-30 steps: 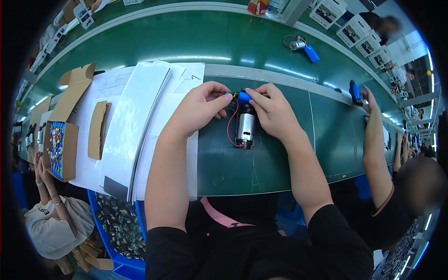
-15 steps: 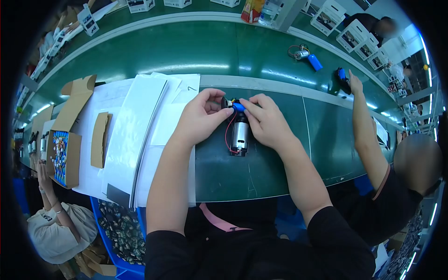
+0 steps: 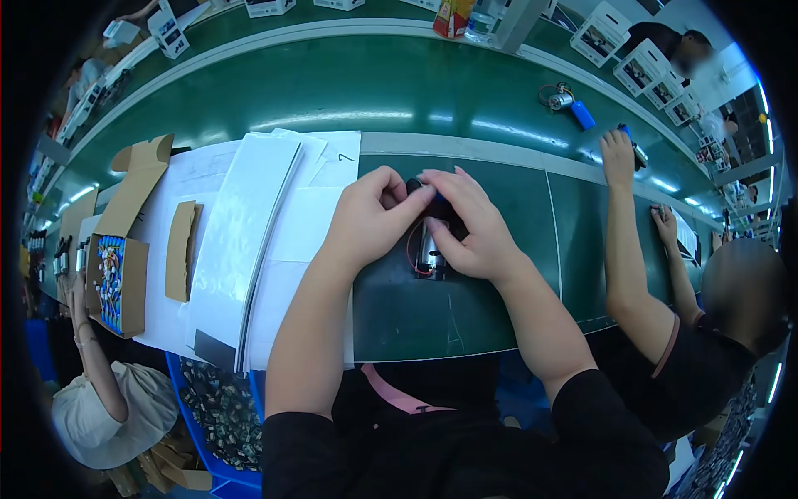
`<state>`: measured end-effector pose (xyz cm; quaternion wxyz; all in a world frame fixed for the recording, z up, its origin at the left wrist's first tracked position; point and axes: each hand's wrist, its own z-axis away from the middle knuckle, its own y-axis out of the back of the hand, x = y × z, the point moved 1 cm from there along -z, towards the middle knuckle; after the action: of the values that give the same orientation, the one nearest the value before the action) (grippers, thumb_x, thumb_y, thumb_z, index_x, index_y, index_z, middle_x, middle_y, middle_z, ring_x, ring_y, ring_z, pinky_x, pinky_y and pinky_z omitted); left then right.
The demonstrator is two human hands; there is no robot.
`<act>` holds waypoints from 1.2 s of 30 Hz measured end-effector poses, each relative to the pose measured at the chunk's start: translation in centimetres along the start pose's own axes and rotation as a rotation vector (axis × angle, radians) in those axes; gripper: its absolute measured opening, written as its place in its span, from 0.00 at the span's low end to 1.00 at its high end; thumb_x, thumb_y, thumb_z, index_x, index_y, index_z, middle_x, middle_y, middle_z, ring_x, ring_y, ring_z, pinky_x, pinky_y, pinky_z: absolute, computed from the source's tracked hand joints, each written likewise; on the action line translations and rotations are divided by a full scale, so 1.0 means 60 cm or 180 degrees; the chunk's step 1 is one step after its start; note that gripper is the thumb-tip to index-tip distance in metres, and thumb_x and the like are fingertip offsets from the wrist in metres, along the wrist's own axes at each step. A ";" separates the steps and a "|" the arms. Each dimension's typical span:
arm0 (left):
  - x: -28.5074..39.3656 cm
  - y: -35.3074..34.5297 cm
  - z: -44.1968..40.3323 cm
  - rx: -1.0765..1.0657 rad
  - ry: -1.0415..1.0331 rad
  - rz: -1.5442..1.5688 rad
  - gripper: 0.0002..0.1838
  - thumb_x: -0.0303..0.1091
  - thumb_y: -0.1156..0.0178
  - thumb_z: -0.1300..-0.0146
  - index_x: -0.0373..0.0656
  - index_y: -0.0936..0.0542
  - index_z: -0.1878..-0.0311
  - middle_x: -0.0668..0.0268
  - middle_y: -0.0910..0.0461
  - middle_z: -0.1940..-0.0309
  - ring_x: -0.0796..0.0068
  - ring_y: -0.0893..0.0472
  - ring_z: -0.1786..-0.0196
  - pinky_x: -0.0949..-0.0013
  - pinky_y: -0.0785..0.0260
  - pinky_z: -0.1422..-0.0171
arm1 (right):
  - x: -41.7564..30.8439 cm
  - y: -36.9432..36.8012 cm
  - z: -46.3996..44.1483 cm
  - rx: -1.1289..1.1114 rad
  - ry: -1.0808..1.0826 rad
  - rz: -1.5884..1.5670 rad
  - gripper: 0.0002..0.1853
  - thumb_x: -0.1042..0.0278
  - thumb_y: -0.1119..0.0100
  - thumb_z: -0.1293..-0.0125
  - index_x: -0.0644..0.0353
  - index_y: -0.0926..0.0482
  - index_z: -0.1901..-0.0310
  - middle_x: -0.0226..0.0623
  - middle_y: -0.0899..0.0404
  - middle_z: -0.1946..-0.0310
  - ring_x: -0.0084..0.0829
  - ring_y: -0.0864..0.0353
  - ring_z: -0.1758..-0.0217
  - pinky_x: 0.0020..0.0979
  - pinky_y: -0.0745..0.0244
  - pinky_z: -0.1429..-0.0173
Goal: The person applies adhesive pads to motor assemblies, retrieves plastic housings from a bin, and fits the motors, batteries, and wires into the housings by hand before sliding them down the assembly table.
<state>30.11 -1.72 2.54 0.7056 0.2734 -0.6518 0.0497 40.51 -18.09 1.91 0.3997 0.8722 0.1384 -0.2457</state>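
Note:
A silver cylindrical motor (image 3: pixel 430 256) with a black end and a thin red wire lies on the green bench in front of me. My left hand (image 3: pixel 371 216) is closed, thumb and fingers pinching at a black part at the motor's far end. My right hand (image 3: pixel 475 223) curls over that same end from the right, its thumb against the silver body. Both hands cover most of the black part, and only a trace of blue shows between them.
Left of me are stacked white papers (image 3: pixel 241 241), a cardboard strip (image 3: pixel 181 249) and an open box of blue batteries (image 3: pixel 110 283). A blue bin (image 3: pixel 187 399) of small parts stands below. Another motor (image 3: pixel 560 101) with a blue battery (image 3: pixel 583 115) lies far right, near a co-worker's hand (image 3: pixel 617 154).
My right hand has moved over the far end of the motor, covering the blue battery that showed before. My left fingers have drawn closer to it. The co-worker's arm has shifted.

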 end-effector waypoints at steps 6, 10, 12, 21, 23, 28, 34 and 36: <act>-0.023 -0.015 -0.016 -0.0319 0.0729 0.1516 0.23 0.50 0.44 0.22 0.41 0.21 0.69 0.69 0.23 0.78 0.81 0.28 0.79 0.72 0.37 0.75 | -0.019 -0.020 -0.015 0.0134 -0.0183 0.0042 0.30 0.68 0.29 0.42 0.58 0.24 0.36 0.43 0.18 0.44 0.47 0.19 0.40 0.54 0.38 0.22; -0.025 -0.009 -0.016 -0.0566 0.0839 0.1723 0.21 0.48 0.44 0.22 0.41 0.20 0.66 0.69 0.22 0.76 0.81 0.29 0.79 0.73 0.37 0.74 | -0.003 -0.034 -0.010 0.0322 -0.0353 0.0000 0.23 0.68 0.29 0.39 0.58 0.20 0.42 0.42 0.15 0.51 0.44 0.15 0.47 0.54 0.35 0.23; -0.025 0.004 -0.016 -0.0738 0.0942 0.1723 0.18 0.45 0.42 0.23 0.39 0.20 0.63 0.68 0.21 0.73 0.81 0.26 0.75 0.73 0.33 0.70 | 0.001 -0.030 -0.009 0.0357 -0.0473 -0.0092 0.19 0.68 0.30 0.37 0.59 0.19 0.45 0.41 0.14 0.53 0.43 0.14 0.50 0.53 0.34 0.23; -0.043 0.001 -0.025 -0.0215 0.0120 0.0965 0.12 0.34 0.38 0.27 0.36 0.19 0.49 0.67 0.19 0.66 0.80 0.22 0.63 0.72 0.27 0.57 | 0.013 -0.029 -0.017 0.0222 -0.0450 -0.0185 0.22 0.69 0.31 0.35 0.60 0.19 0.40 0.44 0.15 0.51 0.43 0.16 0.47 0.51 0.34 0.24; -0.042 0.002 -0.026 -0.0276 0.0285 0.1003 0.12 0.34 0.38 0.27 0.36 0.19 0.49 0.67 0.19 0.67 0.81 0.23 0.66 0.72 0.28 0.61 | 0.004 -0.026 -0.017 0.0171 -0.0476 -0.0203 0.22 0.69 0.32 0.35 0.60 0.19 0.39 0.45 0.15 0.50 0.44 0.16 0.46 0.50 0.34 0.24; -0.040 0.005 -0.027 -0.0340 0.0388 0.0986 0.11 0.34 0.39 0.26 0.36 0.18 0.50 0.67 0.18 0.69 0.82 0.23 0.71 0.73 0.30 0.66 | 0.004 -0.018 -0.021 -0.0075 -0.0774 -0.0052 0.22 0.67 0.32 0.35 0.61 0.19 0.40 0.46 0.15 0.48 0.46 0.16 0.43 0.45 0.29 0.28; -0.050 0.016 -0.032 -0.0128 0.0100 0.0050 0.13 0.36 0.37 0.29 0.36 0.15 0.53 0.62 0.15 0.68 0.78 0.19 0.67 0.70 0.27 0.60 | 0.005 -0.001 -0.059 -0.0703 -0.0977 -0.0137 0.20 0.66 0.33 0.35 0.63 0.17 0.43 0.49 0.15 0.45 0.49 0.17 0.40 0.41 0.24 0.34; -0.056 0.012 -0.032 -0.0062 -0.0004 -0.0116 0.13 0.37 0.37 0.31 0.36 0.14 0.53 0.60 0.14 0.67 0.77 0.18 0.64 0.68 0.25 0.57 | 0.010 -0.002 -0.070 -0.0889 -0.0798 -0.0037 0.19 0.67 0.33 0.35 0.63 0.17 0.43 0.48 0.15 0.44 0.48 0.17 0.39 0.42 0.24 0.34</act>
<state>31.03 0.71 -0.44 0.7086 0.2784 -0.6477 0.0304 42.27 -14.79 3.86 0.5296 0.7699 0.1252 -0.3332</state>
